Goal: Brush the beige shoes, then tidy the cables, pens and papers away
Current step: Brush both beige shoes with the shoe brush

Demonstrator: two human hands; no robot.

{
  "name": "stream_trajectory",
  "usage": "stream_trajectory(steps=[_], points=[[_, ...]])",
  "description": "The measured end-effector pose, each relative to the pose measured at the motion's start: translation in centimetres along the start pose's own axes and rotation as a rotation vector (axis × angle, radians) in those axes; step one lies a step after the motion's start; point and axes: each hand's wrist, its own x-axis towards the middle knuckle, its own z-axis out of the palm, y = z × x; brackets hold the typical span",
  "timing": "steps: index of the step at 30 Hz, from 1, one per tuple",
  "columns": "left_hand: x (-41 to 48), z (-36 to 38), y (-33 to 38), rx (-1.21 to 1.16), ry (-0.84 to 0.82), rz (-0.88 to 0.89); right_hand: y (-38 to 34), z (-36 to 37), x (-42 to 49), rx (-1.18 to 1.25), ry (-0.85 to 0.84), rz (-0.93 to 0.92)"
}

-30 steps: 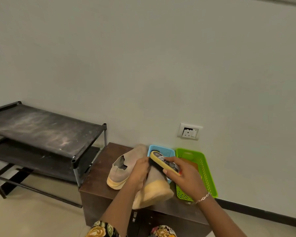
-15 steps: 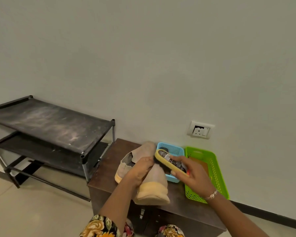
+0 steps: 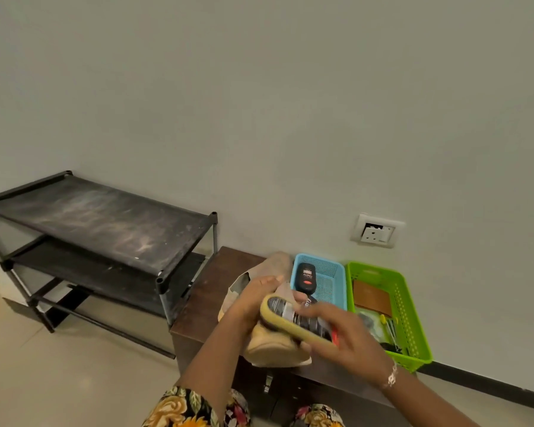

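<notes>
Since the earlier frame the yellow-backed shoe brush point(image 3: 290, 315) has slid down toward the toe of the held beige shoe point(image 3: 275, 352). Right hand point(image 3: 352, 337): fingers curled round the brush, gripping it. Left hand point(image 3: 250, 300): fingers wrapped over the shoe's upper, above the brown surface point(image 3: 204, 300). Just beyond the fingers, a blue basket point(image 3: 330, 285); to their right, a green basket point(image 3: 410, 328).
</notes>
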Motion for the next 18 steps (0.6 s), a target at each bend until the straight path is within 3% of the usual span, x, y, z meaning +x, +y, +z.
stream_trajectory(steps=[4, 6, 11, 16, 18], points=[[-0.1, -0.4, 0.0, 0.037, -0.026, 0.012, -0.1, -0.7, -0.5, -0.019, -0.126, -0.06], [-0.3, 0.2, 0.2, 0.082, -0.038, -0.007, 1.3, -1.3, 1.5, -0.096, -0.086, -0.033], [-0.2, 0.1, 0.4, 0.118, 0.035, 0.01, 2.4, -0.3, 3.8, -0.027, 0.094, 0.165], [0.2, -1.6, 0.4, 0.055, 0.098, 0.015, -0.4, 1.3, -0.5, 0.167, -0.115, 0.024], [0.3, -1.7, 0.5, 0.096, 0.05, 0.007, -0.2, 0.7, -0.1, 0.153, -0.157, 0.034]])
